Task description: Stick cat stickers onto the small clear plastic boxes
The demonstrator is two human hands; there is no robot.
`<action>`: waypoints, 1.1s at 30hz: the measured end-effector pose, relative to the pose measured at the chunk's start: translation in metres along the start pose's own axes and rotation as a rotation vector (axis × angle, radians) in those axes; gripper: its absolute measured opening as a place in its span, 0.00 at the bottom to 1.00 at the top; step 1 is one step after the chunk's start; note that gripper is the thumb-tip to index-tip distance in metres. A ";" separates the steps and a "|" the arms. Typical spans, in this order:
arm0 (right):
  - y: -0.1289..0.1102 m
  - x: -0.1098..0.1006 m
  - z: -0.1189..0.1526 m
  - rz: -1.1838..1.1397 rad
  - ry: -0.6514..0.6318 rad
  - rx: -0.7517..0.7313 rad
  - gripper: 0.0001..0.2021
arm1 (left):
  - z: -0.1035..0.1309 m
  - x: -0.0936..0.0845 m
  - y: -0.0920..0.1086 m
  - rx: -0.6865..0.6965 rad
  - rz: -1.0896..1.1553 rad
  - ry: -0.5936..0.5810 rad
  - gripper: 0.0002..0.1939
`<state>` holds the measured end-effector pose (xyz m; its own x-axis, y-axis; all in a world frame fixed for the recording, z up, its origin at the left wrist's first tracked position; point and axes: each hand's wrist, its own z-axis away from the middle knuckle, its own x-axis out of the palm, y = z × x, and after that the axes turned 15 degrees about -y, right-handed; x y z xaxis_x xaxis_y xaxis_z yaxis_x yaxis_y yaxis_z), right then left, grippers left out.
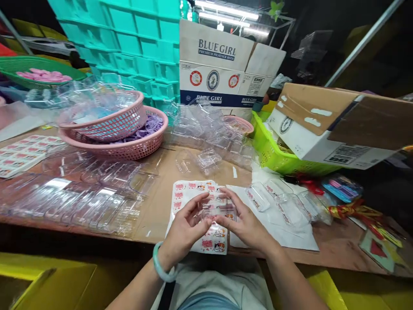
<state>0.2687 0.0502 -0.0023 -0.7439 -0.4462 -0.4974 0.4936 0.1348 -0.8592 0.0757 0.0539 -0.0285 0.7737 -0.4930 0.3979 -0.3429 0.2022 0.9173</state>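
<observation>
Between my two hands is a small clear plastic box (pixel 218 210), held above a sheet of stickers (pixel 180 193) with pink print and cartoon cats. My left hand (pixel 189 226), with a pale green bangle on its wrist, grips the box's left side with curved fingers. On the right side, the fingers and thumb of my right hand (pixel 243 221) hold the same box. To the right, clear cases with cat stickers, one of them a clear case (pixel 258 196), lie on white paper (pixel 303 238).
Rows of clear plastic cases (pixel 74 202) cover the left of the table. Behind them stand pink baskets (pixel 129 148). More clear plastic pieces (pixel 206 125) are piled at the centre back, before a white carton (pixel 213 64). A lime green basket (pixel 271 150) stands at right.
</observation>
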 end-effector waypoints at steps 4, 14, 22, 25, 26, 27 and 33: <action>0.017 -0.039 0.029 -0.012 0.010 -0.004 0.26 | 0.000 -0.012 0.008 -0.044 -0.076 -0.124 0.29; 0.141 -0.167 0.052 0.699 0.906 0.342 0.37 | -0.033 -0.067 -0.007 -0.282 -1.315 0.394 0.25; 0.048 -0.039 -0.021 0.601 0.658 -0.270 0.15 | -0.043 -0.053 -0.004 -0.053 -0.796 0.471 0.05; 0.022 0.014 -0.062 0.440 0.326 -0.396 0.18 | -0.035 -0.044 0.003 -0.029 -0.203 0.249 0.20; 0.019 0.025 -0.073 0.414 0.274 -0.412 0.19 | -0.031 -0.042 0.005 -0.054 -0.060 0.172 0.21; 0.019 0.032 -0.082 0.391 0.241 -0.419 0.20 | -0.026 -0.041 0.007 -0.084 0.037 0.113 0.21; 0.027 0.043 -0.098 0.273 0.148 -0.447 0.14 | -0.010 -0.048 0.012 -0.066 -0.190 0.037 0.11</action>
<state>0.2058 0.1208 -0.0589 -0.6874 -0.2171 -0.6931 0.4617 0.6060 -0.6477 0.0398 0.0881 -0.0364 0.8407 -0.4962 0.2169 -0.1543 0.1645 0.9742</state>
